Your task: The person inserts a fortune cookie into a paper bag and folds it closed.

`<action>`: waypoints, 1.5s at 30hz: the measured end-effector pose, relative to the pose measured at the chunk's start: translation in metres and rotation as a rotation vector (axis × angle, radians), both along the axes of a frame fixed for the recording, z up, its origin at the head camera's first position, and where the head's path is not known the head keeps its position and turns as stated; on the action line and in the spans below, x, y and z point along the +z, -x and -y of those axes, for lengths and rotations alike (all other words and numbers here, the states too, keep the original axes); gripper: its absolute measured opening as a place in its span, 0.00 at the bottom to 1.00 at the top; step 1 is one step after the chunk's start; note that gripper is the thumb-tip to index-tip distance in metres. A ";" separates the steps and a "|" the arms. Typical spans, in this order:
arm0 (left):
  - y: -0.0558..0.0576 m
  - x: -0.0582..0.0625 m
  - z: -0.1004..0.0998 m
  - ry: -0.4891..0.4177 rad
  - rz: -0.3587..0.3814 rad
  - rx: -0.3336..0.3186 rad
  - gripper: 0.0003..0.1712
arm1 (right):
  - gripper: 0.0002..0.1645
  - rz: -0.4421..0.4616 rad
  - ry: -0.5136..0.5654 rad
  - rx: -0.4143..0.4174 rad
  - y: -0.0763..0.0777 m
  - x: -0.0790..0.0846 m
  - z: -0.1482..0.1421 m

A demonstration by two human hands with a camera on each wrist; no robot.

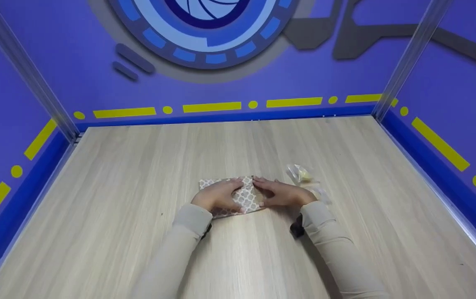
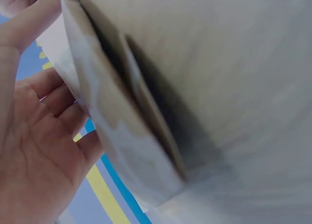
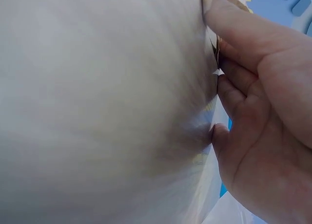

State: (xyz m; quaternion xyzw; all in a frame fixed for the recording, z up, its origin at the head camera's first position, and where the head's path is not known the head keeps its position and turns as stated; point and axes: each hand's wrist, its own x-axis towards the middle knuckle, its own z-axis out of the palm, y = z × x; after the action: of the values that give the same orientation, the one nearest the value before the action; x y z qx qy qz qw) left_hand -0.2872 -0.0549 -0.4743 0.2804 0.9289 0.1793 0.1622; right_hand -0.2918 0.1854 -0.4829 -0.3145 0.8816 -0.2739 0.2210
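Observation:
A flat folded piece of cardboard (image 1: 247, 198) with a white and tan lattice pattern lies under both hands. My left hand (image 1: 218, 195) holds it across its width, thumb toward the near edge and fingers toward the far edge. In the left wrist view, the cardboard (image 2: 114, 121) shows its layers parted along one edge, with brown inner faces. On the right side my right hand (image 1: 283, 194) holds the cardboard's end, its thumb and fingertips at the edge. The right wrist view shows that thumb (image 3: 234, 22) and the fingers along the edge.
Just right of my right hand, a small clear plastic bag (image 1: 300, 173) with something yellowish in it lies on the wood-grain table (image 1: 117, 199). More clear plastic (image 1: 321, 193) lies beside it. Blue-purple panels (image 1: 221, 93) with yellow markings enclose the table at the back and sides.

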 end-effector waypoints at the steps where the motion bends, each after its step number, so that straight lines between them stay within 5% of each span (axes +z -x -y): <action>1: 0.000 0.000 0.000 0.000 0.000 0.001 0.46 | 0.43 0.002 -0.006 -0.002 0.000 0.000 0.000; 31: -0.002 0.006 0.000 -0.015 -0.078 -0.115 0.52 | 0.43 0.014 0.010 -0.024 -0.002 0.002 0.000; 45: 0.000 0.005 -0.001 0.020 -0.123 -0.167 0.42 | 0.42 0.001 0.020 0.008 -0.001 0.001 -0.001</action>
State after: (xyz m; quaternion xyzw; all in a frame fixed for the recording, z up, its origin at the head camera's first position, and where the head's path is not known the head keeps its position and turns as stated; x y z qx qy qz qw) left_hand -0.2874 -0.0538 -0.4693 0.3657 0.9122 0.1384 0.1223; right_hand -0.2912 0.1864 -0.4817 -0.3202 0.8775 -0.2818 0.2193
